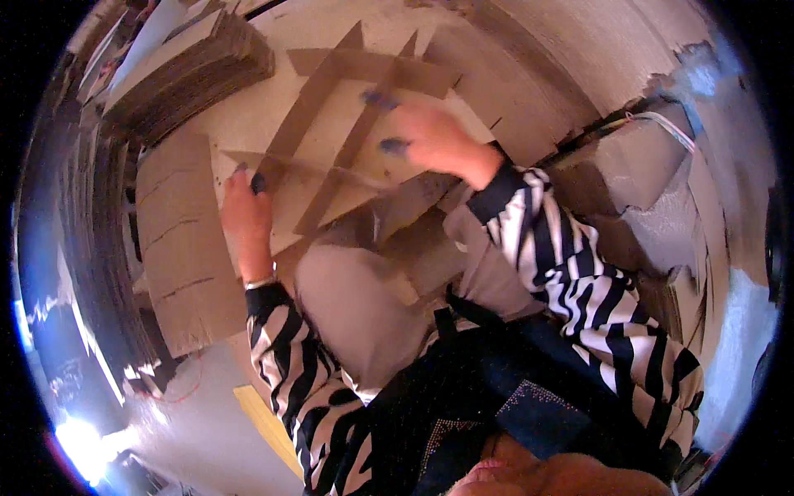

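A cardboard divider grid (310,107) of slotted brown strips, interlocked crosswise, stands on a pale board in front of me. My left hand (246,213) is beside the left end of its near cross strip (285,165), fingers slightly apart and nothing visible between them. Over the right side of the grid is my right hand (434,139), blurred, its thumb and fingers spread apart and holding nothing visible. Dark coverings sit on the fingertips of both hands. Whether either hand touches the strips, I cannot tell.
A thick stack of cardboard strips (194,74) lies at the far left. Nearer on the left are slotted cardboard pieces (178,240) beside a tall stack (91,223). Flat cardboard (504,83) lies at the far right. Torn cardboard (653,174) and a cable (670,124) are at right.
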